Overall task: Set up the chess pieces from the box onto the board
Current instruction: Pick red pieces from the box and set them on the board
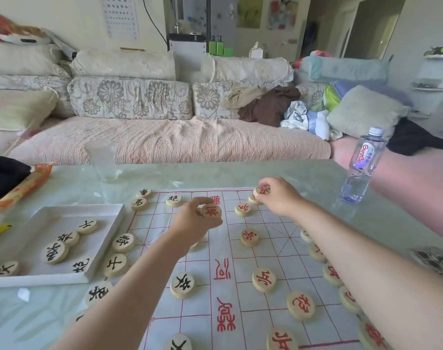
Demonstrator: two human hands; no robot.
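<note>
A white cloth chessboard [243, 294] with red grid lines lies on the table, with several round wooden pieces on it, red-lettered at right and black-lettered at left. My left hand [194, 223] holds a red-lettered piece [211, 211] up over the far middle of the board. At the board's far right corner, my right hand [278, 195] pinches another red-lettered piece [261, 191], just above a piece lying there. The white box [114, 218] sits left of the board with several black-lettered pieces [55, 251] inside.
A clear plastic cup [103, 160] stands at the table's far side. A water bottle [360, 165] stands at the far right. An orange wrapped packet [23, 185] and a dark cloth lie at far left. A sofa runs behind the table.
</note>
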